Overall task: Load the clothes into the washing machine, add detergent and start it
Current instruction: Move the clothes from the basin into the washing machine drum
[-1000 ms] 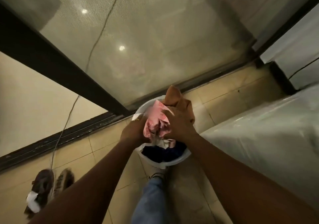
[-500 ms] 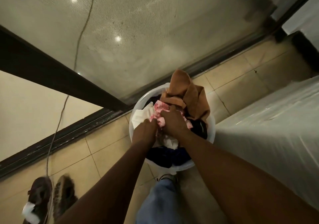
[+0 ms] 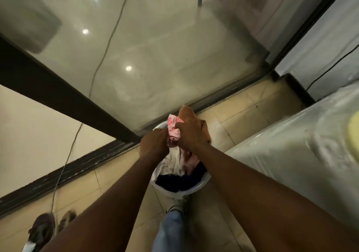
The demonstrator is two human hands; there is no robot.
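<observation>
A white laundry basket (image 3: 182, 192) stands on the tiled floor below me, with dark blue, white and pink clothes in it. Both hands are raised over it with a bundle of clothes. My left hand (image 3: 154, 145) grips the bundle's left side. My right hand (image 3: 191, 135) grips a pink patterned garment (image 3: 173, 127) together with a brown garment (image 3: 186, 111) that sticks up behind it. White and pink cloth (image 3: 174, 161) hangs from the bundle down into the basket. The washing machine (image 3: 291, 154), under a clear plastic cover, stands at the right.
A glass sliding door (image 3: 155, 57) with a dark frame (image 3: 58, 90) runs behind the basket. A thin cable (image 3: 64, 166) hangs down at the left. A pair of shoes (image 3: 44, 230) lies at the lower left. My jeans leg and shoe (image 3: 172, 224) are just below the basket. Something yellow (image 3: 352, 131) lies on the machine.
Both hands have lifted the bundle of pink and brown clothes up from the basket, and cloth now trails below them. The view has tilted up a little.
</observation>
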